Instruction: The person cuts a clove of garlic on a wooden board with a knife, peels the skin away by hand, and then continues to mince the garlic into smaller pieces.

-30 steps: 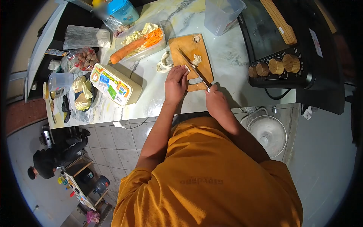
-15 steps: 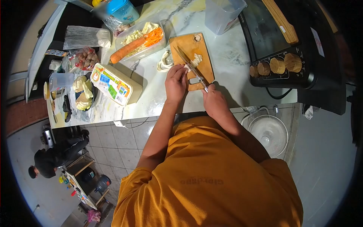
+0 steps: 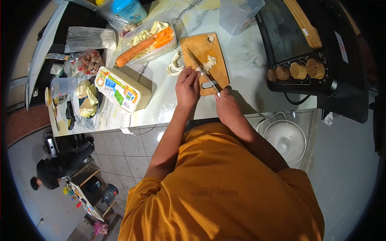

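Observation:
My right hand is closed around the handle of a kitchen knife, whose blade slants up and left across the wooden cutting board. At the board's left edge my left hand has its fingers bunched against the blade, pinching a small pale piece of food that they mostly hide. Finely chopped pale bits lie on the board, right of the blade. Several curved whitish strips rest on the counter beyond my left hand.
Left of the board stand a clear tub with a carrot and shredded vegetables, and a seasoning set box. A clear container is at the back. On the right sits a black oven. A person in dark clothes is far left.
The chopped pale bits on the board look slightly more spread out. Both hands and the knife stay in nearly the same place, and the view has shifted slightly.

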